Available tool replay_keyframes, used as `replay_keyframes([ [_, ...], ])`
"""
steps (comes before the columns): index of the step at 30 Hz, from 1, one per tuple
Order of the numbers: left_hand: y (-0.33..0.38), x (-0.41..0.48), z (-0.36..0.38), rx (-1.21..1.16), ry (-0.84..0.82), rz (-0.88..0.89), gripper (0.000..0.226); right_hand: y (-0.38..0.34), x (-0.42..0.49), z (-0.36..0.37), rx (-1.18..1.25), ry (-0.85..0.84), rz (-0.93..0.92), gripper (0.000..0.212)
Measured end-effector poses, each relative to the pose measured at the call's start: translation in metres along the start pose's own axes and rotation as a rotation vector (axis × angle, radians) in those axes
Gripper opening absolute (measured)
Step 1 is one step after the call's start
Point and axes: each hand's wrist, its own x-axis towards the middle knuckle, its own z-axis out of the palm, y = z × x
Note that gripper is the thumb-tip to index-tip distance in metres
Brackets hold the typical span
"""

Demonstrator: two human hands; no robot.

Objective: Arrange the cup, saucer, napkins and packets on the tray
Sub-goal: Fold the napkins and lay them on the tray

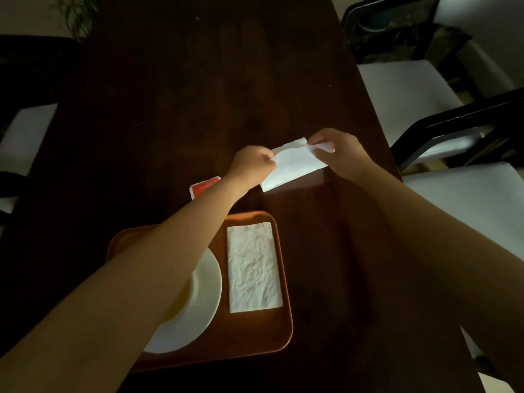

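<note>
An orange tray (255, 344) lies on the dark table near me. On its right half rests a folded white napkin (253, 268). A white saucer (198, 304) sits on its left half, partly hidden by my left forearm; a yellowish cup edge (180, 306) peeks beside the arm. Beyond the tray, my left hand (251, 165) and my right hand (337, 154) each pinch an end of a second white napkin (295, 165), held above the table. Red packets (202, 187) lie on the table just past the tray's far edge.
The dark wooden table (198, 95) stretches away from me. Black chairs with white seats stand on the right (408, 95) and on the left (25, 131). A green plant (76, 12) shows at the far left corner.
</note>
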Motion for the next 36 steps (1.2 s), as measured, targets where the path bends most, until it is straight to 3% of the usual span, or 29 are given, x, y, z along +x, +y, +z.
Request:
replay_keyframes([
  [3, -0.007, 0.010, -0.006, -0.126, -0.001, -0.060, 0.008, -0.002, 0.023, 0.008, -0.014, -0.043, 0.029, 0.020],
  [6, -0.013, 0.017, -0.007, -0.110, 0.092, -0.041, 0.031, 0.003, 0.036, 0.015, -0.056, -0.051, 0.093, 0.029],
  [10, -0.015, 0.013, 0.001, 0.187, 0.293, 0.297, 0.035, 0.014, 0.035, 0.014, -0.130, 0.080, 0.108, 0.040],
  [14, -0.015, 0.004, 0.020, 0.461, 0.149, 0.534, 0.022, 0.021, 0.018, 0.009, -0.319, 0.082, -0.101, 0.033],
  [19, -0.020, 0.002, 0.036, 0.737, 0.065, 0.567, 0.023, 0.032, -0.001, 0.015, -0.573, -0.145, -0.261, 0.029],
  [24, -0.019, 0.003, 0.040, 0.826, 0.064, 0.590, 0.016, 0.034, -0.003, 0.026, -0.636, -0.031, -0.302, 0.017],
  [30, -0.015, 0.000, 0.035, 0.596, 0.152, 0.515, 0.020, 0.013, -0.011, 0.021, -0.356, 0.099, -0.203, 0.013],
  [34, -0.008, -0.012, 0.018, 0.322, 0.221, 0.306, 0.020, -0.011, -0.014, 0.003, -0.085, 0.035, -0.125, 0.013],
  [36, -0.004, -0.022, 0.005, 0.183, 0.205, 0.197, 0.017, -0.024, -0.015, -0.006, 0.042, 0.012, -0.033, 0.024],
])
